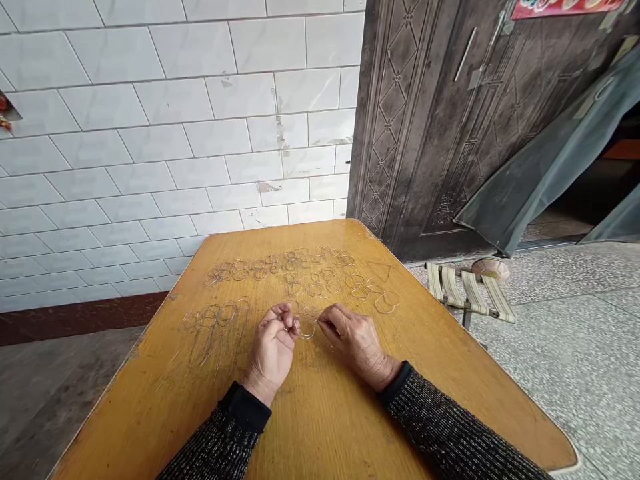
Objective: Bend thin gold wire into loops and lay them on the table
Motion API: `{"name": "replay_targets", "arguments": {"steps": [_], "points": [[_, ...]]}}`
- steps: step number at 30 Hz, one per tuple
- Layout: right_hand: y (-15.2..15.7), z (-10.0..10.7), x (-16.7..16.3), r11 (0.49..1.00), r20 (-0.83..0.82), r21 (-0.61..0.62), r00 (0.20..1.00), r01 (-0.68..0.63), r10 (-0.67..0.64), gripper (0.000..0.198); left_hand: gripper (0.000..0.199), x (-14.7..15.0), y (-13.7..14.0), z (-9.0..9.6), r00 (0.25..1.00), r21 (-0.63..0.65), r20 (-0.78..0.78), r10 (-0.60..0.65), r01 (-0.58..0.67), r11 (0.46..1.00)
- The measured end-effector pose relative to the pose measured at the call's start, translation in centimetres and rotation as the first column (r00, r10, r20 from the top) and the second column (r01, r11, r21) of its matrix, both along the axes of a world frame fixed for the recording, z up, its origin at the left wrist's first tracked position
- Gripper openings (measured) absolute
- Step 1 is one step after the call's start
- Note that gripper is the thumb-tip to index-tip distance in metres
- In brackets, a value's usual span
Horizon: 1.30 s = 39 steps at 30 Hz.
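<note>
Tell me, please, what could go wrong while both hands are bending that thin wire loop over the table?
The wire loop is pinched between the left hand and right hand; uneven pull could kink it out of shape. Loose straight wires lie just left of the left hand, so a sleeve might sweep them off the table. The finished loops lie overlapping and may tangle.

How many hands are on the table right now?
2. The left hand and the right hand rest mid-table, pinching the two ends of one bent wire loop. No other person's hands show.
</note>
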State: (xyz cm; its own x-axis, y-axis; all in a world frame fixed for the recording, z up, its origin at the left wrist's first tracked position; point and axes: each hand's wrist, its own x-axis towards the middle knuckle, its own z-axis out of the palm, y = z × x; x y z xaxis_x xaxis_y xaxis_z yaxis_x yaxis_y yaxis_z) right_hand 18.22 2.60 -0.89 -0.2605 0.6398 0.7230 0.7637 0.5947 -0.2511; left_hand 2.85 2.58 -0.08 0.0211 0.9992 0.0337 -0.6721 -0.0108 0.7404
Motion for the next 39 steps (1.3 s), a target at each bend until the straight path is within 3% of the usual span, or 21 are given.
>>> {"name": "replay_targets", "arguments": {"steps": [7, 16, 22, 27, 39], "points": [[-0.3, 0.8, 0.3, 0.998, -0.012, 0.065, 1.000, -0.002, 0.003, 0.021, 0.027, 0.1, -0.3, 0.3, 1.000, -0.034, -0.025, 0.000, -0.001, 0.999], [-0.2, 1.1, 0.7, 0.990, 0.029, 0.138, 0.999, 0.040, -0.044, 0.021, 0.021, 0.1, -0.4, 0.1, 0.993, 0.065, -0.111, -0.027, 0.035, 0.997], [-0.2, 1.0, 0.7, 0.982, 0.049, 0.180, 0.997, 0.055, -0.065, 0.020, 0.023, 0.1, -0.5, 0.3, 0.988, 0.068, -0.132, -0.085, 0.094, 0.993], [-0.2, 0.9, 0.6, 0.975, 0.079, 0.215, 0.994, 0.061, -0.080, 0.020, 0.022, 0.0, -0.4, 0.2, 0.993, 0.062, -0.102, -0.053, 0.059, 0.996], [-0.7, 1.3, 0.4, 0.993, 0.069, 0.115, 0.998, -0.008, 0.000, 0.020, 0.024, -0.1, -0.2, 0.4, 1.000, -0.008, -0.014, 0.013, -0.013, 1.000]]}}
